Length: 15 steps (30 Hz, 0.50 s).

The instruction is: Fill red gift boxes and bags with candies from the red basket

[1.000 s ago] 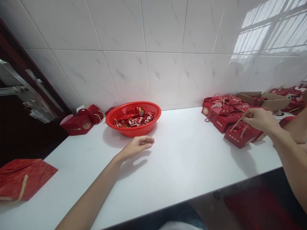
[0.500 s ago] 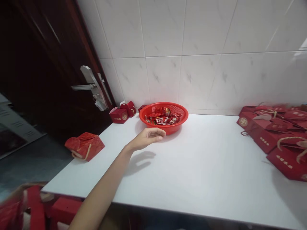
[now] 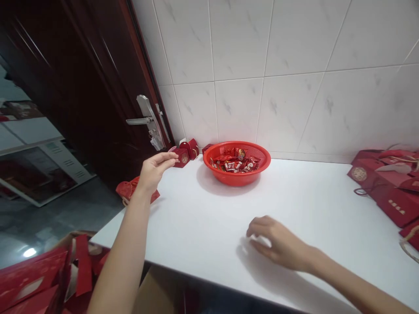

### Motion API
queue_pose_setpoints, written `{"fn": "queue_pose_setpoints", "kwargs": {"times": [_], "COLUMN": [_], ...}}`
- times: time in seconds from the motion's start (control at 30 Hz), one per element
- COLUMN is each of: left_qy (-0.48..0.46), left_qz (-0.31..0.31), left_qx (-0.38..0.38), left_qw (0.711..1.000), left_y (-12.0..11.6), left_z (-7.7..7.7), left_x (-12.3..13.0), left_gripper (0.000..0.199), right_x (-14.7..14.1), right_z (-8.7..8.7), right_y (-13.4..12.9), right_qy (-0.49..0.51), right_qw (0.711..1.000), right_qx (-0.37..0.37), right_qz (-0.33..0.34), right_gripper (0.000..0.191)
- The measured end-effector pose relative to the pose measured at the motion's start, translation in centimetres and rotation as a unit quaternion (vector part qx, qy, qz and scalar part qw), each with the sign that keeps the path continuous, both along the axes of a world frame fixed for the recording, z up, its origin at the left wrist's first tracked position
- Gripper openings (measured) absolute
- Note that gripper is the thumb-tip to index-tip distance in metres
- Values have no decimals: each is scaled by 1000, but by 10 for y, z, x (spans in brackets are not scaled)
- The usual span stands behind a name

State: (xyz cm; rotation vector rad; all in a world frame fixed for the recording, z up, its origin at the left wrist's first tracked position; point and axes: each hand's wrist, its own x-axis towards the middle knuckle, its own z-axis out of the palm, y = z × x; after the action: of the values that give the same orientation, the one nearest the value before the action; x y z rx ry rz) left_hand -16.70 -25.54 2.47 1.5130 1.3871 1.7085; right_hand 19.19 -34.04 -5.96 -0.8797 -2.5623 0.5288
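Note:
My left hand (image 3: 156, 170) reaches over the table's left side, fingers stretched forward and thumb slightly apart, with nothing in it. Its fingertips overlap a small dark red box (image 3: 182, 158) from this view; whether they touch it I cannot tell. Behind my wrist, partly hidden, lies a bright red gift box (image 3: 128, 188) with a cord handle. My right hand (image 3: 276, 244) hovers low over the white table, its fingers loosely curved and parted from the thumb, holding nothing. Beyond both hands stands a red plastic basket (image 3: 237, 178) with red-wrapped sweets (image 3: 236, 162) in it.
Several dark red gift boxes (image 3: 389, 183) crowd the table's right end. More red boxes (image 3: 194, 149) are by the wall. Below the left front edge are red folded cartons (image 3: 36, 279). A dark door (image 3: 98, 87) with a metal handle (image 3: 140, 121) stands at left.
My left hand has moved left, from in front of the basket to near the small boxes. My right hand has come into view. The view has shifted left.

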Motion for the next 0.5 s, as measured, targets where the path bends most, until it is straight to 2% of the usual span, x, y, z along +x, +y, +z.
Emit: {"fn": "queue_pose_setpoints", "kwargs": {"times": [0.1, 0.23, 0.37, 0.43, 0.5], "left_qy": [-22, -9, 75, 165, 251], "left_qz": [58, 68, 2, -75, -133], "left_qx": [-9, -77, -153, -208, -251], "left_qw": [998, 995, 985, 961, 925], "left_y": [17, 45, 60, 59, 52], "left_z": [-4, -16, -25, -20, -10], "left_x": [-14, -10, 12, 15, 5], "left_gripper": [30, 30, 34, 38, 45], "right_x": [-33, -53, -57, -58, -59], "right_z": [-23, -48, -70, -81, -93], "right_y": [-13, -21, -23, -22, -22], "right_qy": [13, -5, 21, 40, 56], "right_qw": [997, 997, 997, 993, 982], "right_qx": [-24, -22, 16, 70, 142], "right_qz": [66, 74, 78, 87, 107], "right_gripper": [13, 8, 11, 18, 30]}}
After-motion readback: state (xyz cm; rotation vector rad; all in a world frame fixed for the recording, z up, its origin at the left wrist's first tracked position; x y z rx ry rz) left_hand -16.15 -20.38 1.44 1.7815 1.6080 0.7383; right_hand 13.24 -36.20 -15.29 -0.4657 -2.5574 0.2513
